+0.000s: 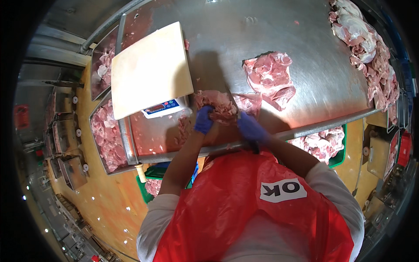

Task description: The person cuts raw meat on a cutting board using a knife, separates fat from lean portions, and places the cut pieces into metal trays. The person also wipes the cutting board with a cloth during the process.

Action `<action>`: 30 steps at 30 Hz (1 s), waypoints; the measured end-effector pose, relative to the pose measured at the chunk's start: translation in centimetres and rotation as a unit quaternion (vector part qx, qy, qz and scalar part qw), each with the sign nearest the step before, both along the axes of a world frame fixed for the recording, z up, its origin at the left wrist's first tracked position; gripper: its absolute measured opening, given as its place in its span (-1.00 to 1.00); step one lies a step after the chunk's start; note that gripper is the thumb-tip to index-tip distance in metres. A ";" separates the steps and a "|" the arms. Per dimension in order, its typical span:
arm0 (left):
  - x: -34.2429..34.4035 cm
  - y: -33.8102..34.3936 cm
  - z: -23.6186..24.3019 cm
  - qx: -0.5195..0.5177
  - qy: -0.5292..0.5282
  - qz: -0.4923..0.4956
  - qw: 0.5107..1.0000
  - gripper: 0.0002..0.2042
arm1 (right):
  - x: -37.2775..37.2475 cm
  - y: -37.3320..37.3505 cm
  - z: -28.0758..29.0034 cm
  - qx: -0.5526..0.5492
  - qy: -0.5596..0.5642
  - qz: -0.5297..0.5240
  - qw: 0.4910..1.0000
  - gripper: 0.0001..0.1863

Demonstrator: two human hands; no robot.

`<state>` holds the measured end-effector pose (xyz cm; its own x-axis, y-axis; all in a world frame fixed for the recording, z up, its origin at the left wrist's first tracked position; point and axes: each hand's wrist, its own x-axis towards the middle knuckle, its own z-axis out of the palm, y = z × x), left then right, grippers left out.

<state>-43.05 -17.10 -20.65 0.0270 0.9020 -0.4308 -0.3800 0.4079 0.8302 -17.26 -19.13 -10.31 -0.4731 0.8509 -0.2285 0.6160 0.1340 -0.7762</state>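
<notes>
In gloves of blue, my left hand point(203, 119) grips the near left part of a ragged raw meat piece point(216, 100) on the steel worktop. My right hand point(253, 129), blurred, is closed at that piece's right side on something dark and thin, perhaps a knife, which I cannot make out clearly. A thinner meat slice point(248, 101) lies just beyond it, and a larger flat cut point(269, 76) rests farther right. Small scraps point(183, 131) are scattered left of my hands.
A cream board point(150, 65) sits on a digital scale point(161, 109) at left. Steel bins of meat point(107, 135) flank that side. A long meat pile point(366, 52) lines the right edge. Green crates with meat point(318, 142) stand below the worktop's metal rim point(305, 129).
</notes>
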 end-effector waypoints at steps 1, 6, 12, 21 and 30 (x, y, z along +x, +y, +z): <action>1.1 1.0 2.6 0.000 -0.032 -0.003 0.999 -0.76 | -1.3 1.6 0.8 -0.054 0.015 -0.040 0.998 -0.83; 6.3 4.2 12.5 0.212 0.113 0.005 0.971 -0.63 | -1.0 7.6 -0.7 -0.247 0.157 -0.027 0.956 -0.74; 8.9 7.1 15.0 0.154 -0.023 -0.045 0.987 -0.50 | 4.8 2.4 8.7 -0.279 0.085 0.079 0.953 -0.78; 14.5 11.0 28.5 0.214 -0.044 -0.099 0.971 -0.58 | 7.3 6.3 9.9 -0.289 0.219 0.103 0.926 -0.82; 13.5 15.0 36.8 0.126 -0.034 -0.140 0.982 -0.81 | 16.3 3.5 14.5 -0.440 0.194 -0.093 0.872 -0.84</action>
